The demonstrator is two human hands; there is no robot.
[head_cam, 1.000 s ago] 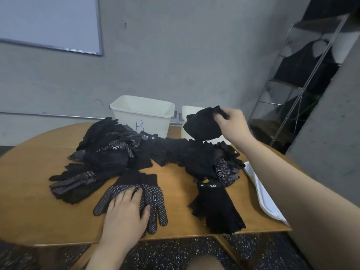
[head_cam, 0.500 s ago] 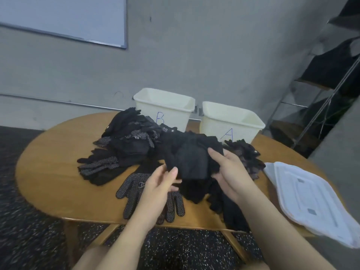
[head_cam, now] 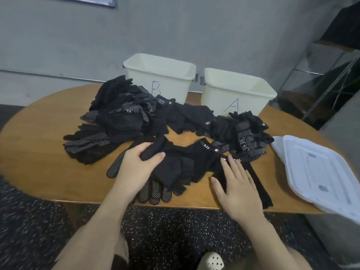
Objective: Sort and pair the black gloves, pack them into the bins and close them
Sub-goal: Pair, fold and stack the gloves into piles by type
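Note:
A heap of black gloves [head_cam: 124,117] stretches across the wooden table [head_cam: 39,162], some with white grip dots. A plain black glove with a 5.11 tag [head_cam: 181,162] lies near the front edge. My left hand [head_cam: 136,166] pinches its left end between thumb and fingers. My right hand [head_cam: 235,186] lies flat, fingers straight, on another black glove [head_cam: 259,184] at the front right. A dotted glove pair [head_cam: 153,191] lies under my left hand. Two open white bins stand at the back: bin B [head_cam: 161,78] and bin A [head_cam: 235,92].
Two stacked white lids [head_cam: 319,172] lie at the table's right end, overhanging the edge. A metal rack [head_cam: 331,75] stands at the far right by the grey wall. My knees and a shoe [head_cam: 212,260] show below the table's front edge.
The plain glove that my right hand lifted near the bins came down to the front of the table. My left hand took hold of its end; my right hand let go and flattened on another glove.

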